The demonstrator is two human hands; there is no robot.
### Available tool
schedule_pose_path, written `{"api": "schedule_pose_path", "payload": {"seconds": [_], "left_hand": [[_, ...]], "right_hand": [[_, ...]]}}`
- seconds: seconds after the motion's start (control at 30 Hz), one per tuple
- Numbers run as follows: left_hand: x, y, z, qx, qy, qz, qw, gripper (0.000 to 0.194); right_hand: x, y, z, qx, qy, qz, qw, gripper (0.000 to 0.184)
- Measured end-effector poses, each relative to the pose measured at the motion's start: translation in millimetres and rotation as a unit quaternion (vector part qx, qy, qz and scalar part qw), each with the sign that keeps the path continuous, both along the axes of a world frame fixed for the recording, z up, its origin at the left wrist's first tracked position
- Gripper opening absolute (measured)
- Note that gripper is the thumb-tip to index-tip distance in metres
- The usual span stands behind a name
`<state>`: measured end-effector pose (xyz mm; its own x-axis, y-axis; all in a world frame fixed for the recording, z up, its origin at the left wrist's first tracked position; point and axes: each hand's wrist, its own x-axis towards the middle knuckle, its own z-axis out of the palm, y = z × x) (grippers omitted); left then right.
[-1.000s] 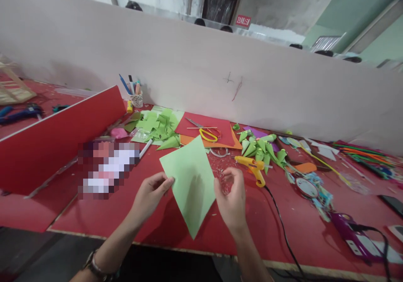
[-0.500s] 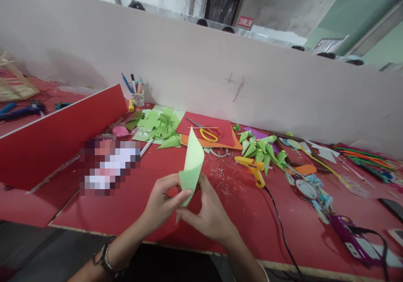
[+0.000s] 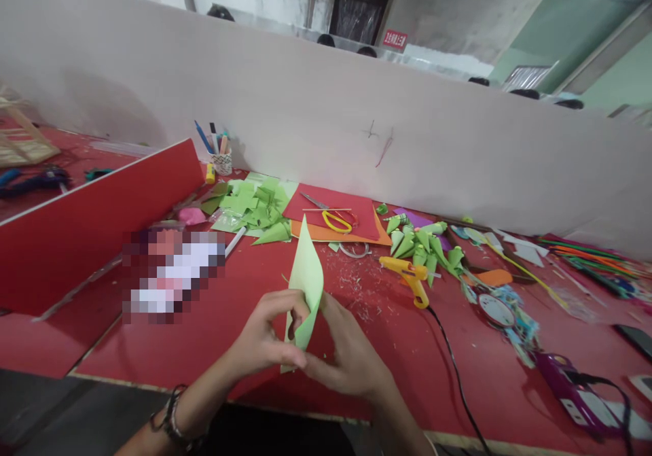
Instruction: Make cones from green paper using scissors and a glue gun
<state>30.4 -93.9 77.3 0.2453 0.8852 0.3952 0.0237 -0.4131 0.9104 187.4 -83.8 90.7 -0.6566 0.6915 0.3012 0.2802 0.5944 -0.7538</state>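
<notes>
Between my hands a light green sheet of paper (image 3: pixel 307 272) is curled over, its pointed corner standing up above the red table (image 3: pixel 244 334). My left hand (image 3: pixel 269 334) is closed on the paper's near side, with fingers tucked inside the curl. From the right, my right hand (image 3: pixel 346 354) wraps round the outer side, its thumb near the left thumb; some of its fingers are hidden behind the sheet. Beyond the paper, yellow-handled scissors (image 3: pixel 336 221) lie on red paper (image 3: pixel 356 204). To the right rests a yellow glue gun (image 3: pixel 410 276).
Green paper pieces (image 3: pixel 255 201) are heaped at the back left, and green paper cones (image 3: pixel 420 242) at the back right. A red board (image 3: pixel 102 228) stands at the left. A pen cup (image 3: pixel 221 162) is by the white partition (image 3: pixel 305 102). The black cord (image 3: pixel 453 361) runs to the front edge.
The sheet was flat and diamond-shaped, held at its left corner with my right hand beside the right one. Both hands have come together and it is now curled between them.
</notes>
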Motion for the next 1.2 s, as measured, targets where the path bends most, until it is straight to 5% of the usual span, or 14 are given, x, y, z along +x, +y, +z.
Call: {"api": "schedule_pose_path", "payload": {"seconds": [0.23, 0.5, 0.8, 0.97, 1.2], "left_hand": [[1.7, 0.9, -0.4, 0.006, -0.005, -0.001, 1.000, 0.048], [-6.2, -4.2, -2.6, -0.083, -0.022, -0.023, 0.996, 0.053], [-10.8, -6.5, -12.2, -0.115, -0.051, -0.073, 0.989, 0.059], [-11.3, -12.2, -15.2, -0.095, -0.024, 0.032, 0.995, 0.060], [-30.4, -2.1, -3.4, -0.106, 0.075, 0.168, 0.977, 0.031]], "right_hand": [[-3.3, 2.3, -3.6, -0.023, -0.013, 0.051, 0.998, 0.019], [-0.6, -0.8, 7.0, -0.084, 0.018, 0.026, 0.996, 0.049], [-1.7, 1.3, 9.1, -0.082, 0.033, 0.035, 0.996, 0.030], [-0.4, -0.9, 3.2, -0.003, 0.068, 0.026, 0.997, 0.030], [7.2, 2.4, -2.1, 0.053, 0.116, -0.167, 0.978, 0.017]]}}
